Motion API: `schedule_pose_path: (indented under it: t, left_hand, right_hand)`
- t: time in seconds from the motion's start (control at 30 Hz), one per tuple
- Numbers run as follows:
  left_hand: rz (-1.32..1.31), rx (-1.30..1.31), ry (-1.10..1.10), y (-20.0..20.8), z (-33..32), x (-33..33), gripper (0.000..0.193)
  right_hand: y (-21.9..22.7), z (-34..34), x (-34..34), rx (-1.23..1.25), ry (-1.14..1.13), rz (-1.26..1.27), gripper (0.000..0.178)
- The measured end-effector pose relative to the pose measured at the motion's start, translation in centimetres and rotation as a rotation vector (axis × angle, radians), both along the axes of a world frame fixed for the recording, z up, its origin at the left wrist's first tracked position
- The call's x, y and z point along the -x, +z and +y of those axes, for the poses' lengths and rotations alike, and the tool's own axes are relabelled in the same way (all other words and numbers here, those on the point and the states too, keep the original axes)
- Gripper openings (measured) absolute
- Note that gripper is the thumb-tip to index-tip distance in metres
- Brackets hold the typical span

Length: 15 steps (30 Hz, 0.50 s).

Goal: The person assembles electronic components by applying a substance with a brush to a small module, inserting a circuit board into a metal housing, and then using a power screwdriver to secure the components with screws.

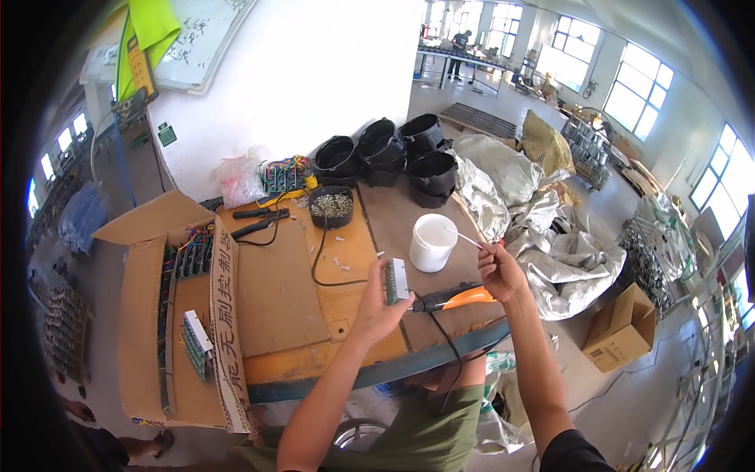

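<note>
My black sleeve (578,452) lies nearest, cut off at the lower edge; beside it, olive-green cloth (440,417) covers my lap, partly hidden by my left forearm. My left hand (379,311) is curled round a green circuit board with a white strip (395,282), held up over the table; the fingers behind it are partly concealed. My right hand (503,274) is pinched narrow on a thin white stick (469,237). The stick's far tip is at the mouth of a white plastic tub (432,256); I cannot tell whether it touches anything inside, and the contents are indistinct. The orange-and-black corded hand tool (465,296) is partly covered by my right wrist. Part of another person (118,448) is cut off at lower left.

Containers: a small black bowl (330,223) holds many small, pale, metallic-looking pieces (330,206), too small to identify. Behind the white tub stand round black buckets (381,141), their interiors too dark to read. The long open brown cardboard carton (140,315) at left holds wired boards (194,256) and, nearer me, a tilted green board with a white strip (198,346).
</note>
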<state>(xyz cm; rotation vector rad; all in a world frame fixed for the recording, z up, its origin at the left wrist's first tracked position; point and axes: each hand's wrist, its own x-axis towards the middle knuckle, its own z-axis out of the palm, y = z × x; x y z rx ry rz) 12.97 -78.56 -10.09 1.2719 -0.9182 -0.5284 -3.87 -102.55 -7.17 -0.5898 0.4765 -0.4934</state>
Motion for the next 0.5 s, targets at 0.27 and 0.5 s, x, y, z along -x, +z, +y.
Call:
schedule_pose_path:
  t: [0.27,0.5]
  left_hand:
    - [-0.065,-0.013,-0.008,0.8,3.6,1.5,0.064]
    - [-0.146,-0.041,0.013,2.4,6.9,2.3,0.064]
  right_hand:
    - [1.6,9.5,1.7,0.142,0.179,0.028,0.011]
    - [2.8,12.2,0.4,0.554,-0.003,0.209,0.013]
